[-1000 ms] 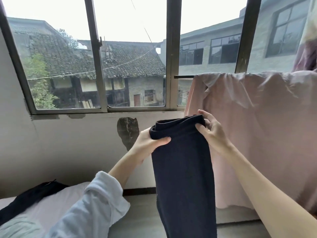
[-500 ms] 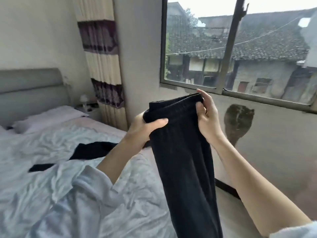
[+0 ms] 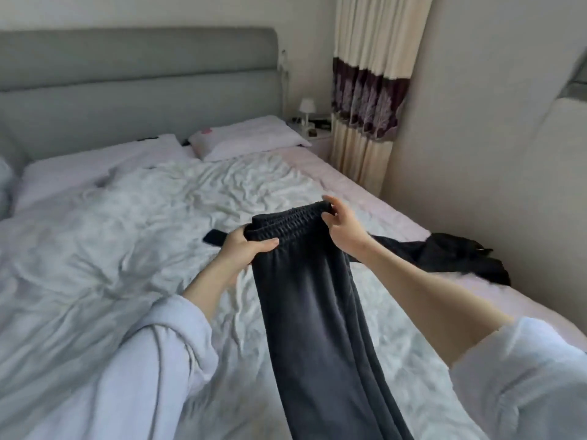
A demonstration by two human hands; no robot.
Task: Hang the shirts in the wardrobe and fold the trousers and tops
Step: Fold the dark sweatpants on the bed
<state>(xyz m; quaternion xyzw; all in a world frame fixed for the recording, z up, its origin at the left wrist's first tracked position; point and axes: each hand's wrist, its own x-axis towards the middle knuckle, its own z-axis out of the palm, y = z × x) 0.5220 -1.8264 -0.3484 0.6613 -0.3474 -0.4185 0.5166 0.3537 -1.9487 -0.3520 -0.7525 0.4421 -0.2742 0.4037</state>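
Dark navy trousers (image 3: 317, 312) hang lengthwise from their elastic waistband, held up over the bed (image 3: 143, 233). My left hand (image 3: 244, 252) grips the waistband's left end, thumb on top. My right hand (image 3: 341, 228) pinches the waistband's right end. The legs drop out of view at the bottom edge. Another black garment (image 3: 444, 258) lies crumpled on the bed's right side near the wall, partly behind my right forearm. A small black piece (image 3: 214, 238) pokes out left of my left hand.
The bed has a rumpled white duvet, a pillow (image 3: 251, 138) and a grey headboard (image 3: 139, 84). A nightstand with a small lamp (image 3: 307, 108) stands at the far right corner beside a cream and purple curtain (image 3: 371, 100). The wall runs close along the bed's right side.
My view has swung left from the window to the bed. Both hands keep the same hold on the trousers' waistband, now lower and over the duvet.
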